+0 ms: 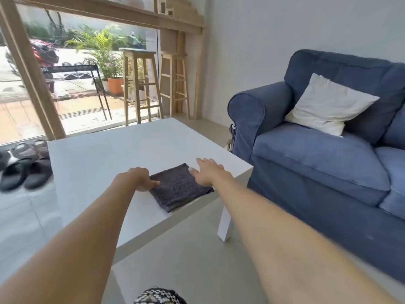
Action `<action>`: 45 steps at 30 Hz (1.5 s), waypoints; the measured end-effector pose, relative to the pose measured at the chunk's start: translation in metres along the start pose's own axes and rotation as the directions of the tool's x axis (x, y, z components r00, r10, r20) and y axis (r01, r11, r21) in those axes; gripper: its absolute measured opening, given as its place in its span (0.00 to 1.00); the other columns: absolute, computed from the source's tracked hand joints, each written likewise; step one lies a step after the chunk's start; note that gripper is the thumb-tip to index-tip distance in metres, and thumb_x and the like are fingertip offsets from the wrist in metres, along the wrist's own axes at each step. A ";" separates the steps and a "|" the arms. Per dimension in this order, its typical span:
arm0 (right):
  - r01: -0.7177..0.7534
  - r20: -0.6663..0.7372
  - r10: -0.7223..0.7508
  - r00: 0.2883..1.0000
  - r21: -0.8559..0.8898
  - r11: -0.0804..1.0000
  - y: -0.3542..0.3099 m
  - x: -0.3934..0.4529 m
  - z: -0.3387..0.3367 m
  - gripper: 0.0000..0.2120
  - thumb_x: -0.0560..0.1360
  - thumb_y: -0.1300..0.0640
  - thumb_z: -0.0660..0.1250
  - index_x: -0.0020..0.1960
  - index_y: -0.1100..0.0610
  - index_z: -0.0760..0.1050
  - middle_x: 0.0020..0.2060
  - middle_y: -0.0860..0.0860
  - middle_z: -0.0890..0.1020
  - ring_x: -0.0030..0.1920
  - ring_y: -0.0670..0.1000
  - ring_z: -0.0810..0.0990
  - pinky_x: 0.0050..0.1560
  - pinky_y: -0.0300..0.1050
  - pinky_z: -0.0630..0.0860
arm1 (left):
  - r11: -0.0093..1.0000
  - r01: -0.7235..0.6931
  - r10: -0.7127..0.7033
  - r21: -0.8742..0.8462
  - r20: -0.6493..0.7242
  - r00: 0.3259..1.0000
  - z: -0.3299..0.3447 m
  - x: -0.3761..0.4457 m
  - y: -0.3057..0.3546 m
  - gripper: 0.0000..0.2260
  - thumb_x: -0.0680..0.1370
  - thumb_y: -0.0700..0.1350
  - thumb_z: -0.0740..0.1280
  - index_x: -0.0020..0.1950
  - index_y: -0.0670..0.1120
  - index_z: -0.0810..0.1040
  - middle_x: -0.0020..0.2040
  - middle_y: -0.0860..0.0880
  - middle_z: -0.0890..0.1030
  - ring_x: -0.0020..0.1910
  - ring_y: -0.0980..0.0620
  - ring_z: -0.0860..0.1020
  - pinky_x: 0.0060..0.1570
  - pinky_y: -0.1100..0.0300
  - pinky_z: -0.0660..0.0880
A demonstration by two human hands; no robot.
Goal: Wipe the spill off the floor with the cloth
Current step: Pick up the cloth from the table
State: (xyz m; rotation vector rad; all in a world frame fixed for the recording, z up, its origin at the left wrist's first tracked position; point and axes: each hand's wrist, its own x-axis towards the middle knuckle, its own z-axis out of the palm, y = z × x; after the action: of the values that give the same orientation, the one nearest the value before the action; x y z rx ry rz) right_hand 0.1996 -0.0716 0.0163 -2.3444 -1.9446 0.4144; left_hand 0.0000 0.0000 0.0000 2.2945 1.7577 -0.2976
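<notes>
A dark grey folded cloth (178, 188) lies flat on the near right corner of a low white table (105, 163). My left hand (140, 178) rests at the cloth's left edge, thumb touching it, fingers curled down on the tabletop. My right hand (207, 172) hovers over the cloth's right edge with fingers spread and nothing in it. No spill shows on the pale tiled floor (197, 266) in this view.
A blue sofa (317, 163) with a white cushion (326, 104) stands close on the right. Sandals and shoes (24, 165) lie on the floor at the left. Two wooden stools (142, 84) stand by the glass door behind the table.
</notes>
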 end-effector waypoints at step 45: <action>-0.259 -0.322 0.520 0.791 0.595 0.761 0.265 -0.240 -0.091 0.12 0.70 0.55 0.76 0.51 0.59 0.82 0.53 0.53 0.82 0.62 0.53 0.72 0.54 0.41 0.68 | 0.740 -0.662 0.630 -0.114 -0.226 0.743 -0.029 -0.126 0.323 0.12 0.70 0.47 0.74 0.43 0.38 0.81 0.36 0.44 0.75 0.40 0.45 0.71 0.40 0.58 0.67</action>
State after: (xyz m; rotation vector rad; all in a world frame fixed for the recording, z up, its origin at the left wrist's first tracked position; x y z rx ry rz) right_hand 0.4358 -0.3466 0.0844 -2.1912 -0.9402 0.3002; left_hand 0.2806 -0.1873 0.0859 2.6625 0.8680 0.2005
